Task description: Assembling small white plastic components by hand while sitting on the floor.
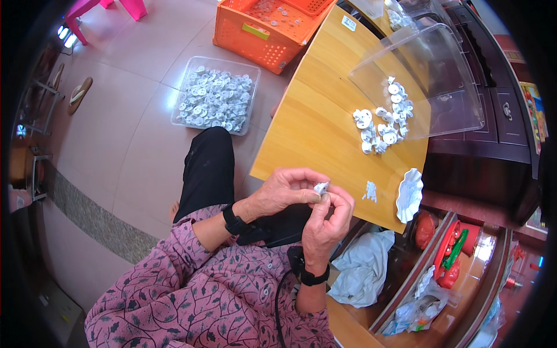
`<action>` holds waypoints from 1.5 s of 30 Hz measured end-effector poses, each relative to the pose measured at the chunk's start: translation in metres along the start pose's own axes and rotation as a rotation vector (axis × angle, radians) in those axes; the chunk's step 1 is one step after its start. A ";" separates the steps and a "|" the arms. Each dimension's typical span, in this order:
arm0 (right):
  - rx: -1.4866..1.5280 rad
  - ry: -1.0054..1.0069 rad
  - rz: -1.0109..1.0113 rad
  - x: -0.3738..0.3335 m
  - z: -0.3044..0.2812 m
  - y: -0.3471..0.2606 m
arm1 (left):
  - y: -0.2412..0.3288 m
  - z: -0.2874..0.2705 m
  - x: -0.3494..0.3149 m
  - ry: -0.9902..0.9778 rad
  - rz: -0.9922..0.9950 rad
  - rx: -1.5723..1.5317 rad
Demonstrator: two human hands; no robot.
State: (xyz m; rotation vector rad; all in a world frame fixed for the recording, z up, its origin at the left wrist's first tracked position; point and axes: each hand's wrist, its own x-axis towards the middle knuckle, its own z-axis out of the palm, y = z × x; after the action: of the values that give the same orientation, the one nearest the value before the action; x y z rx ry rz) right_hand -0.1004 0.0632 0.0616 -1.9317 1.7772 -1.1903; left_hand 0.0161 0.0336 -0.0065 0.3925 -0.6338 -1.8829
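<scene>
Over the near edge of the wooden table (313, 98), my two hands meet at a small white plastic part (321, 187). My left hand (285, 190) pinches it between thumb and fingertips. From the right, my right hand (328, 220) is closed with its thumb and index finger against the same part. Fingertips hide much of its shape. Farther right on the table lie a cluster of white round plastic parts (390, 119) and a little heap of tiny white pieces (370, 191). Beside that heap stands a white scalloped dish (409, 196).
A clear bin of white parts (216, 100) sits on the floor, left of the table. Behind it stands an orange crate (249, 43). A transparent plastic box (447, 113) tilts over the table's right side. An open drawer (464, 290) holds bags and red items at the lower right.
</scene>
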 end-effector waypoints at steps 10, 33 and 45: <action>-0.083 0.129 -0.017 0.010 0.002 0.027 | -0.003 0.003 0.006 0.069 0.018 -0.115; -0.717 0.097 -0.003 0.004 -0.056 0.111 | -0.001 0.005 0.005 0.091 0.037 0.004; -0.322 0.050 0.121 -0.002 -0.055 0.093 | 0.001 0.002 0.002 0.085 0.062 -0.008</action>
State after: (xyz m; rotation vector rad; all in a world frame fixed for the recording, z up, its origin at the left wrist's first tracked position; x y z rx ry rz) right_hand -0.2041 0.0627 0.0332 -1.9369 2.1916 -0.9685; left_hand 0.0146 0.0318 -0.0043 0.4410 -0.5747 -1.7995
